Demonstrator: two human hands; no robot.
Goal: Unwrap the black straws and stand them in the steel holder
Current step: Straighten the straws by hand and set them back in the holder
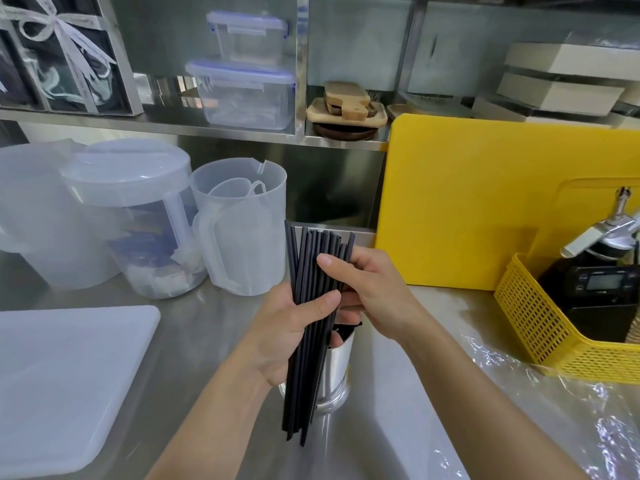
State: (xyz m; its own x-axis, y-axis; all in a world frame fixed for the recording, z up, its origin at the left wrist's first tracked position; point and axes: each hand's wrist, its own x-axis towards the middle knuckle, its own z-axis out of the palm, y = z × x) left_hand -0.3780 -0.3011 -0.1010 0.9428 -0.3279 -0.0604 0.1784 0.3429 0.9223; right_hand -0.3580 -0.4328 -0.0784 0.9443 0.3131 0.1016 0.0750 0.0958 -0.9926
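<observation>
A bundle of several long black straws (308, 258) stands nearly upright in the middle of the head view, bare of any wrapping. My left hand (287, 330) grips the bundle around its middle from the left. My right hand (370, 289) closes on the same bundle from the right, thumb across the upper part. Just behind and below the hands stands the shiny steel holder (337, 372) on the steel counter; its mouth is partly hidden by my fingers. The straws' lower ends hang in front of the holder, outside it.
Clear plastic jugs (242, 226) and a lidded container (138, 216) stand at the back left. A white board (65, 382) lies at the left. A yellow cutting board (485, 202) leans at the back right beside a yellow basket (540, 317). Crumpled clear film (554, 410) lies at the right.
</observation>
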